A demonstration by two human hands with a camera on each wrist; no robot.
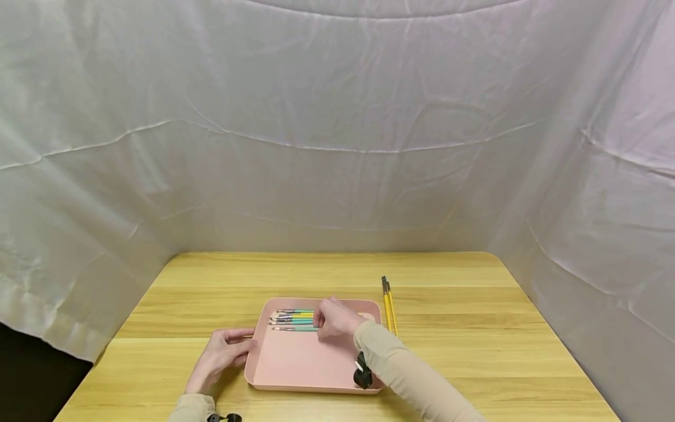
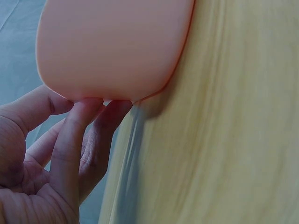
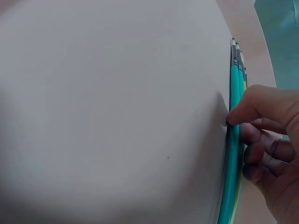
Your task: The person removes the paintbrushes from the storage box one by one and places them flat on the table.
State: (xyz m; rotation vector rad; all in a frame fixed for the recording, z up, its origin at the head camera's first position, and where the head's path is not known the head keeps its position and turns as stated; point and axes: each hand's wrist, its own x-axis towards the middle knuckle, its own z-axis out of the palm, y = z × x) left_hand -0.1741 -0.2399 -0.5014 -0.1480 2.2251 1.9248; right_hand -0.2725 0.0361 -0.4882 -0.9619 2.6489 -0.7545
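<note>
A shallow pink tray (image 1: 311, 366) sits on the table, with several paintbrushes (image 1: 294, 315) of teal and yellow handles side by side near its far wall. My right hand (image 1: 337, 318) reaches over the tray. In the right wrist view its thumb and index finger pinch the nearest teal paintbrush (image 3: 231, 163), which lies along the others; the remaining fingers curl beside the row. At the tray's left side rests my left hand (image 1: 224, 354). In the left wrist view, the fingertips of this hand (image 2: 65, 154) touch the tray's edge, their fingers fairly straight.
Two yellow-handled paintbrushes (image 1: 389, 308) lie on the wooden table (image 1: 474, 351) just right of the tray, dark bristles pointing away. A pale grey curtain (image 1: 337, 176) hangs behind the table and along both sides. Black wrist cameras (image 1: 362, 375) sit on both sleeves.
</note>
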